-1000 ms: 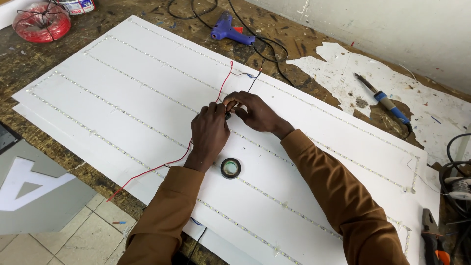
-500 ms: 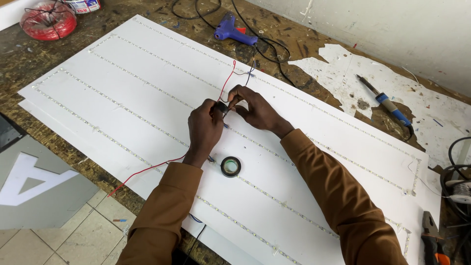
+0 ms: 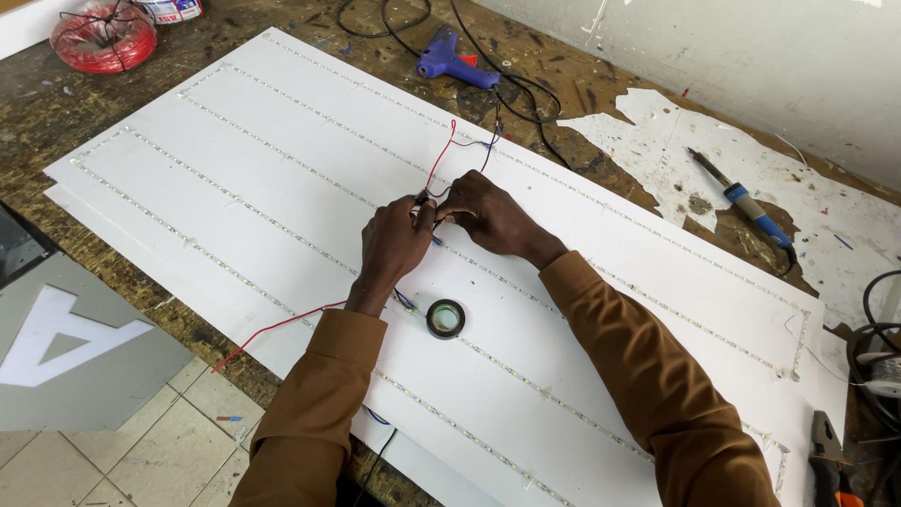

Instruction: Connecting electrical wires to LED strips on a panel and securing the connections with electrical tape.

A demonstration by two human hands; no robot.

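Note:
My left hand (image 3: 394, 246) and my right hand (image 3: 490, 219) meet over a large white board (image 3: 235, 178) that carries several rows of small LED strips. Both pinch a joint of thin red and black wires (image 3: 439, 174) between thumbs and fingertips. The red wire runs up from the joint to a strip and also trails down under my left sleeve past the board's near edge. A roll of black tape (image 3: 446, 318) lies flat on the board just below my hands, untouched.
A purple glue gun (image 3: 452, 60) with black cable lies at the back. A blue-handled soldering iron (image 3: 743, 201) rests right. A red wire coil (image 3: 101, 34) sits far left. Pliers (image 3: 828, 460) lie at the lower right edge. A grey panel with a white letter shape (image 3: 66, 343) stands below the bench.
The hands stay pinched on the wire joint, working it slightly. The view has shifted a little; the tape roll has not moved.

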